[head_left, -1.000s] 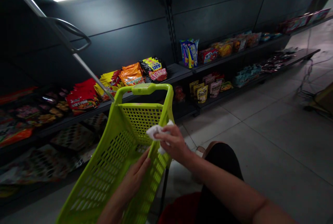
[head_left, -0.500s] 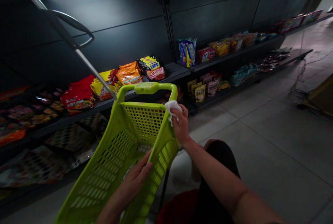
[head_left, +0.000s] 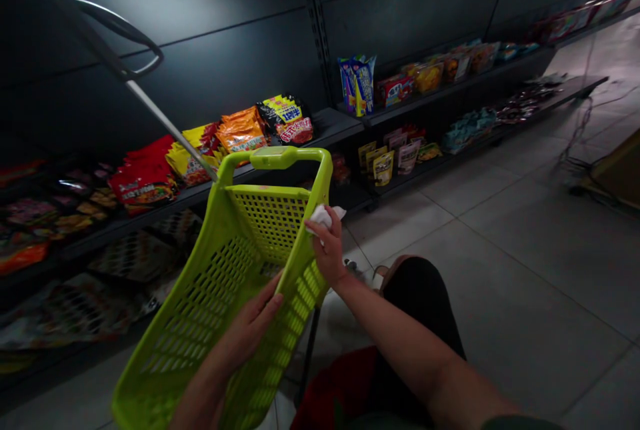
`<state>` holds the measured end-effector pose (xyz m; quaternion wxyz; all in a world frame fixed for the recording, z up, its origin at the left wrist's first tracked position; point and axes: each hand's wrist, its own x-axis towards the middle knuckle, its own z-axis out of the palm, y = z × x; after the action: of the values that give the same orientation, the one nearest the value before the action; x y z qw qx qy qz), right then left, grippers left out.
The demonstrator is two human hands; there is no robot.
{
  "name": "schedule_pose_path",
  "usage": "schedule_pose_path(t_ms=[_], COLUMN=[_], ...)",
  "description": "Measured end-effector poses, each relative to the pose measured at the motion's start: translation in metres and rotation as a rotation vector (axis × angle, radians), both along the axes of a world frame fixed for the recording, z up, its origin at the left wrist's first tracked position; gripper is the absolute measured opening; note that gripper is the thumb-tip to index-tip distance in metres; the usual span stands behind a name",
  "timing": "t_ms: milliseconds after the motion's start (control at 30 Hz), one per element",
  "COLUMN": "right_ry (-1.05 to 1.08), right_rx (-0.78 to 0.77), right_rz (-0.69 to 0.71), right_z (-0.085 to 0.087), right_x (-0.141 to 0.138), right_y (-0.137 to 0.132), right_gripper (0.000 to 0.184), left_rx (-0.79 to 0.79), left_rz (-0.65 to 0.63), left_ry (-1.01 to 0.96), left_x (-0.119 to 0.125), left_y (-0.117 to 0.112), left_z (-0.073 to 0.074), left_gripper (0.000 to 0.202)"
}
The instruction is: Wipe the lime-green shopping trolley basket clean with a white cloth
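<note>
Lime-green plastic shopping basket (head_left: 216, 250) is held tilted in front of the person, over the floor. Left hand (head_left: 251, 323) grasps its near side wall, fingers (head_left: 267, 303) curled over the rim. Right hand (head_left: 327, 249) has its fingers clenched on a white cloth (head_left: 325, 218) (paper tissue not ruled out) against the far right rim. Beyond the basket stand dark metal shelves (head_left: 320, 127) stocked with snack packets (head_left: 241, 131).
</note>
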<state>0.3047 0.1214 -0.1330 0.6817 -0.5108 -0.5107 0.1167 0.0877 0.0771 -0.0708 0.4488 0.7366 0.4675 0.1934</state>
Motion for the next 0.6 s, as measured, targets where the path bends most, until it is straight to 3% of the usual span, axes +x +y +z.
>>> schedule_pose_path(t_ms=[100, 167, 233, 367, 433, 500, 600], right_ry=[0.075, 0.142, 0.205, 0.224, 0.167, 0.108, 0.122], right_rx=[-0.066, -0.124, -0.152, -0.101, -0.043, 0.021, -0.006], right_rz=[-0.006, -0.006, -0.033, -0.086, -0.079, -0.059, -0.026], right_z=[-0.058, -0.083, -0.081, -0.027, -0.014, -0.024, -0.071], right_x=[-0.008, -0.010, -0.009, -0.008, -0.006, -0.004, -0.004], right_y=[-0.016, -0.025, -0.026, -0.005, 0.007, 0.014, 0.013], right_gripper=[0.037, 0.036, 0.036, 0.053, 0.057, 0.051, 0.046], left_rx=[-0.002, 0.002, 0.004, 0.005, 0.001, -0.009, -0.013], left_rz=[0.011, 0.029, 0.053, 0.052, 0.035, 0.026, 0.043], left_ry=[0.011, 0.011, 0.017, 0.029, 0.031, 0.031, 0.038], left_x=[-0.001, -0.001, -0.002, -0.001, -0.001, 0.001, 0.003], left_y=[0.001, 0.002, 0.003, 0.004, 0.004, 0.004, 0.005], left_z=[-0.001, -0.003, -0.004, -0.002, -0.001, 0.000, 0.000], left_gripper=[0.063, 0.064, 0.066, 0.067, 0.066, 0.064, 0.065])
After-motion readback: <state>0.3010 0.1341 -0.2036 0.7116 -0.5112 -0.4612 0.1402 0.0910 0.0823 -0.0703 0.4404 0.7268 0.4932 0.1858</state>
